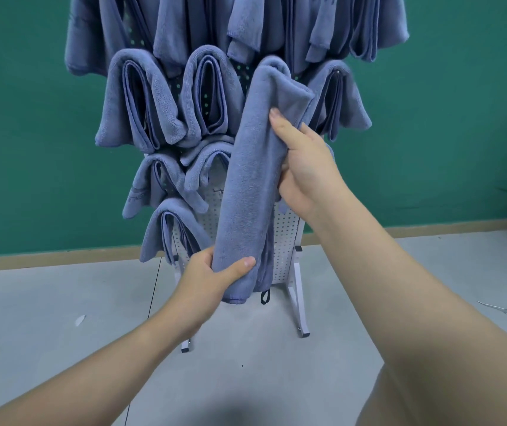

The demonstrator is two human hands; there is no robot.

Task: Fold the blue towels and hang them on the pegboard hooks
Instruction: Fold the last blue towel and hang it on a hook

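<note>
Blue terry towel point(247, 182), folded long, is gripped by my right hand point(303, 167) high and left hand point(212, 272) low. I'd keep it taut and seek a free hook on the white pegboard point(286, 241).

My left hand point(212, 272) sits low and near the middle, palm turned inward, thumb laid across the front of the folded blue towel point(246, 195) and the other fingers wrapped behind its lower end. My left forearm runs bare from the near left corner up to it. My right hand point(307, 167) is higher and farther, gripping the towel's right edge, index finger stretched upward along the cloth, the rest curled behind. My right forearm comes in thick from the near right.
</note>
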